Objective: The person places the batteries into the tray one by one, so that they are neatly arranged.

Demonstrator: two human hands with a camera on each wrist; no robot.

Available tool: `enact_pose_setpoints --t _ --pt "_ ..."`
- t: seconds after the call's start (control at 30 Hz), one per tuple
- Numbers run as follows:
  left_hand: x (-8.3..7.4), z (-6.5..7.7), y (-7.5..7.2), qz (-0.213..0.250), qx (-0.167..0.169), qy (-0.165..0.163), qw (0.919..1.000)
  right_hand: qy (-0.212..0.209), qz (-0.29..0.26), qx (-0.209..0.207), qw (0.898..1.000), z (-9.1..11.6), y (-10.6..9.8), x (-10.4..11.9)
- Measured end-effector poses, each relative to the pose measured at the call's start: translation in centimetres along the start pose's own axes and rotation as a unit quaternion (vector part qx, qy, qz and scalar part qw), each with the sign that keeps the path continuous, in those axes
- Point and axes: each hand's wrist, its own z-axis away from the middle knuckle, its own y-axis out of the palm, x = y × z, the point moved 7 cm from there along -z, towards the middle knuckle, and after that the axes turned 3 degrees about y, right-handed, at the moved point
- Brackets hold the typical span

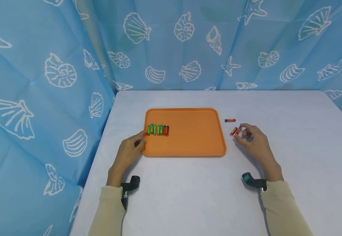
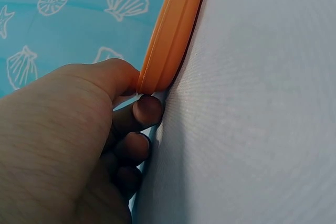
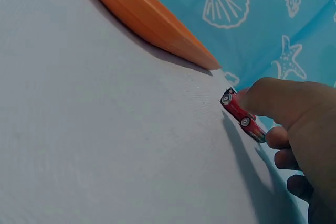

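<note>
An orange tray lies on the white table, its left rim pinched between the thumb and fingers of my left hand. Inside that rim, several green batteries stand in a row, with two red batteries at the row's right end. To the right of the tray, my right hand has thumb and forefinger at the two ends of a red battery. Close beside it is a second red battery. In the right wrist view the thumb overlaps the pair of red batteries.
Another red battery lies sideways near the tray's upper right corner. A blue curtain with white shell prints hangs behind the table and along its left side. Black wrist cameras sit on both wrists.
</note>
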Motion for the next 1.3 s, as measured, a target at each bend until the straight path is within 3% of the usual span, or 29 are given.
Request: enact_pose_setpoints --t 0.17,0.47,0.87,1.13,1.3 --pt "-0.2 -0.1 -0.1 0.003 -0.003 0.009 1.0000 0.039 0.005 0.024 0.999 -0.3 0.3 -1.2" --pt "-0.3 -0.4 -0.3 -0.001 0.001 0.007 1.0000 0.025 0.012 0.046 0.999 -1.3 0.5 -1.4" --pt "0.0 -0.1 -0.4 0.001 0.001 0.003 1.0000 0.038 0.013 0.018 0.999 -1.2 0.6 -1.4" --pt "-0.1 -0.1 -0.1 0.000 0.005 0.004 1.0000 0.022 -0.016 -0.016 1.000 -0.8 0.4 -0.7" --pt "0.0 0.0 0.0 0.002 0.001 0.001 1.0000 -0.031 -0.026 -0.014 0.999 -1.0 0.7 1.6"
